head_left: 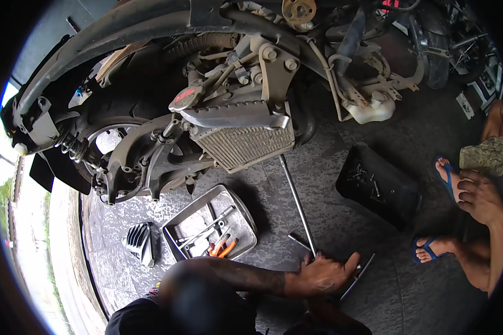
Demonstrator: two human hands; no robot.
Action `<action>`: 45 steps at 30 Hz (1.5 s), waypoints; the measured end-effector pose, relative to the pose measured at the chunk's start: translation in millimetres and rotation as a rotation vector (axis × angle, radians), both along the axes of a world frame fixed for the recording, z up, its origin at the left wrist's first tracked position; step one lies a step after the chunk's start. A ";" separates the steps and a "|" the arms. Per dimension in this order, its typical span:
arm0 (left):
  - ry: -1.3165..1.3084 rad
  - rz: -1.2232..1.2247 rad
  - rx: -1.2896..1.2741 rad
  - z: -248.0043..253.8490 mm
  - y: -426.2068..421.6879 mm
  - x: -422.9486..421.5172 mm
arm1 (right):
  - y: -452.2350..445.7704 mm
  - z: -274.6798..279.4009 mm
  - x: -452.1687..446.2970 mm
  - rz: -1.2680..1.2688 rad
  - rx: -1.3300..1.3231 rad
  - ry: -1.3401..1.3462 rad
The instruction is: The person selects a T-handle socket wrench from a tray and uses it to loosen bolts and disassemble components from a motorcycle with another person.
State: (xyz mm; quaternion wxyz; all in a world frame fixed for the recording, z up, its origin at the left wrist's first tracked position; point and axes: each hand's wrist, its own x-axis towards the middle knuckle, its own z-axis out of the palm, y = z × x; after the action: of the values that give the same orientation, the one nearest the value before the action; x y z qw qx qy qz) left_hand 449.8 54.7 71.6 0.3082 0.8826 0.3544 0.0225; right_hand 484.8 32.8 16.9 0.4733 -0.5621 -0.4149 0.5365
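Observation:
My left hand [324, 274] reaches across from the left, its fingers closed round the handle end of a long-shafted wrench [297, 204]. The wrench's bright metal shaft runs up to the lower edge of a dusty radiator [250, 146] on a partly stripped scooter [151, 137]. A short metal bar [299, 241] shows just beyond my fingers, and a thin curved metal rod [365, 269] by my thumb; whether they belong to the wrench I cannot tell. Of my right arm [325, 308] only a part shows beneath the left hand, and its fingers are hidden.
A metal tray [248, 241] of wrenches and orange-handled pliers [223, 245] lies left of the wrench. Near it is a black finned cover [140, 243]. To the right stands a black bin [399, 215] with bolts. Another person's hand [479, 195] and sandalled feet are at far right.

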 end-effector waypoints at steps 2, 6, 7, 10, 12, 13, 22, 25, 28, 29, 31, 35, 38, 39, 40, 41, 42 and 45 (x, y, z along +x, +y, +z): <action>0.034 0.020 0.088 -5.4 -4.5 0.6 | 2.3 -0.7 1.7 0.006 -0.031 0.028; 0.049 -0.075 -0.149 36.8 25.5 1.0 | 0.3 -8.0 6.0 0.034 -0.090 0.116; 0.072 -0.062 -0.144 33.1 18.5 3.7 | -1.5 -8.6 7.7 0.030 -0.115 0.153; -0.112 -0.006 -0.228 8.4 20.7 4.3 | -6.5 -7.5 17.4 0.028 -0.205 0.313; -0.095 -0.062 -0.370 35.3 25.5 -13.9 | -13.6 -5.6 24.9 0.031 -0.259 0.427; -0.108 -0.070 -0.358 37.5 24.3 -24.3 | -17.6 -4.7 30.5 0.028 -0.292 0.492; -0.771 0.291 -0.144 32.6 31.4 -93.7 | -77.0 0.3 52.3 -0.208 -0.345 0.454; -0.728 0.346 -0.237 25.7 29.9 -104.0 | -87.0 8.5 64.7 -0.272 -0.386 0.258; -0.621 0.358 -0.185 6.2 35.8 -110.2 | -91.7 16.2 80.1 -0.266 -0.420 0.121; -0.607 0.351 -0.193 -3.6 37.7 -113.3 | -91.5 18.7 86.8 -0.221 -0.424 0.060; -0.427 0.365 -0.145 -18.1 45.4 -121.5 | -90.8 5.5 103.6 -0.100 -0.292 -0.161; -0.343 0.347 -0.097 -16.8 50.8 -128.7 | -85.2 -0.4 124.8 0.077 -0.081 -0.551; -0.254 0.320 -0.087 -2.8 61.8 -123.9 | -83.6 -15.1 138.6 0.135 -0.084 -0.631; -0.231 0.294 -0.056 -0.1 66.9 -121.7 | -80.4 -18.2 140.9 0.134 -0.075 -0.620; -0.192 0.291 -0.050 1.3 72.3 -118.5 | -78.5 -20.0 142.1 0.167 -0.090 -0.668; -0.185 0.294 -0.049 1.4 77.2 -113.6 | -79.0 -20.9 143.2 0.200 -0.109 -0.717; -0.166 0.286 -0.046 1.5 83.2 -108.1 | -78.5 -20.9 143.8 0.204 -0.106 -0.712; -0.127 0.271 -0.039 0.7 94.3 -92.2 | -74.5 -20.1 143.7 0.169 -0.091 -0.572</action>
State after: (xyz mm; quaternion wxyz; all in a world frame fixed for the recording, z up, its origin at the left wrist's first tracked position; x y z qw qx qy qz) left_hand 357.7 149.0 72.3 0.3414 0.8172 0.4505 0.1127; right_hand 628.5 -41.8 -3.2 0.2652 -0.6744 -0.5524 0.4120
